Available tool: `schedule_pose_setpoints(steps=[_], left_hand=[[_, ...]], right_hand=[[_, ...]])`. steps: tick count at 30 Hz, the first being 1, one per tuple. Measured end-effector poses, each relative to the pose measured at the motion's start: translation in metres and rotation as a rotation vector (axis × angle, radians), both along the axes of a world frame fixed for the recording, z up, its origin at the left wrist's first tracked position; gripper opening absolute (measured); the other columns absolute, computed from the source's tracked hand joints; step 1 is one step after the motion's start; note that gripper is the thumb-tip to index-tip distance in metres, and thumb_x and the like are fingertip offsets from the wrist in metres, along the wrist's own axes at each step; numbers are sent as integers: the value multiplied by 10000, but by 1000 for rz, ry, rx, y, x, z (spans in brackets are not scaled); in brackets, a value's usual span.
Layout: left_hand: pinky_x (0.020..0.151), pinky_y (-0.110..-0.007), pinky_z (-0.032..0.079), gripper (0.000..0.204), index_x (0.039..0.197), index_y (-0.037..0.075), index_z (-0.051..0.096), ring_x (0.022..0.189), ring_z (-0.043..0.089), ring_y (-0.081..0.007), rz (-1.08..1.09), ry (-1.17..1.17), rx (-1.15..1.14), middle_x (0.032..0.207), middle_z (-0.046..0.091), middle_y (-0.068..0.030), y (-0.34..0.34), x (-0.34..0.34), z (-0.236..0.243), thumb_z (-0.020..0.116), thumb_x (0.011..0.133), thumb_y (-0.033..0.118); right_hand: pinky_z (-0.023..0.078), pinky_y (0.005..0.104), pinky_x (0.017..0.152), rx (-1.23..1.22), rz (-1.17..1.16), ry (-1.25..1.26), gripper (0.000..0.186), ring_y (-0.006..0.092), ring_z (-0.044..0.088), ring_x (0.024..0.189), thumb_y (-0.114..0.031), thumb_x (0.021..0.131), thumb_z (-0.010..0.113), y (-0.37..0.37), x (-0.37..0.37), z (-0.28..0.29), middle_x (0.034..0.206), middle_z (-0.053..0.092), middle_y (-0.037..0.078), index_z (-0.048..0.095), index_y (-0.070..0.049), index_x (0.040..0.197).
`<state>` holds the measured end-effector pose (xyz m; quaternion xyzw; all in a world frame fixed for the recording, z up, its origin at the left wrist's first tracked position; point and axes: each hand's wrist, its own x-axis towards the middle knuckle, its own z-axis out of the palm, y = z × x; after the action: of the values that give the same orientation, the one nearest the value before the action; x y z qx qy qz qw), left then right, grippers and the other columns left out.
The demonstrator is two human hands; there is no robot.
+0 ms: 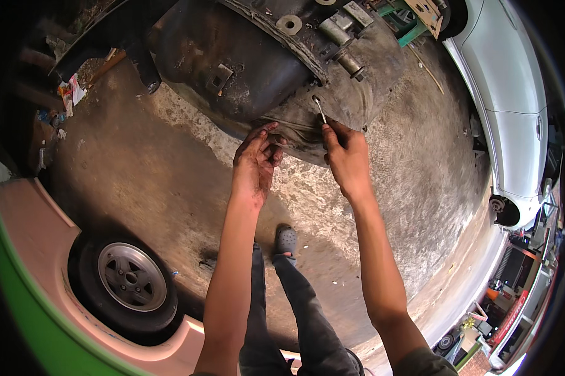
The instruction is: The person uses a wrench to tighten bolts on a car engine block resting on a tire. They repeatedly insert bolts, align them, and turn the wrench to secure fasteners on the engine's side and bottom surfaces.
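My right hand is closed round the handle of a slim silver wrench, whose head points up and away from me. Close beside it, my left hand has its fingers loosely curled and apart, dark with grease, and no object shows in it. Its fingertips are near the lower edge of a large, dark, rounded metal casing with a flanged rim. Under the wrench head and by both hands lies a creased, dirty grey-brown sheet. Whether my left fingertips touch the casing or the sheet, I cannot tell.
A cylindrical metal part and a ring-shaped washer sit by the casing's far side. At the right stands a silver car; at lower left, a pink and green vehicle with a wheel. Stained concrete floor lies below.
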<state>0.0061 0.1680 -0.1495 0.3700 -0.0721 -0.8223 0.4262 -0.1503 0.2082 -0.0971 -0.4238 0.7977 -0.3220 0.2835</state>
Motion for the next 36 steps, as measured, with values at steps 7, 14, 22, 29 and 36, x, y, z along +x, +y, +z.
schedule_pose_setpoints(steps=[7,14,22,29,36], left_hand=[[684,-234,404,298,1155,10,588,741,500,-114,-124,-69,-50,915,595,-47,4,16,16,559,953,227],[637,-225,396,218,1034,22,634,683,502,-94,-226,-324,-235,830,621,-38,-11,30,67,543,960,206],[670,-388,460,127,908,-14,645,700,569,-274,-167,-1242,-1244,754,620,-127,-63,31,112,546,879,60],[913,-492,397,222,1000,-91,579,971,523,-417,121,-1536,-1261,986,570,-263,-118,-10,105,476,857,44],[915,-517,380,256,1033,-123,512,1035,503,-445,229,-1823,-1291,1051,533,-286,-118,-20,89,432,880,67]], right_hand=[[417,258,512,-60,-313,-687,296,79,481,609,-177,970,558,-20,20,9,830,626,30,636,37,1158],[456,259,534,-102,-389,-635,311,81,520,641,-203,963,569,-26,28,20,866,649,37,642,27,1158],[457,279,473,-121,-507,-359,309,98,524,583,-185,952,587,-36,44,-7,720,595,39,662,71,1107],[485,340,597,-196,-573,-415,302,211,589,692,-168,935,583,-40,50,-8,837,653,162,655,76,1097],[466,318,502,-238,-503,-217,295,131,550,563,-168,950,565,-39,50,-18,788,661,137,649,74,1096]])
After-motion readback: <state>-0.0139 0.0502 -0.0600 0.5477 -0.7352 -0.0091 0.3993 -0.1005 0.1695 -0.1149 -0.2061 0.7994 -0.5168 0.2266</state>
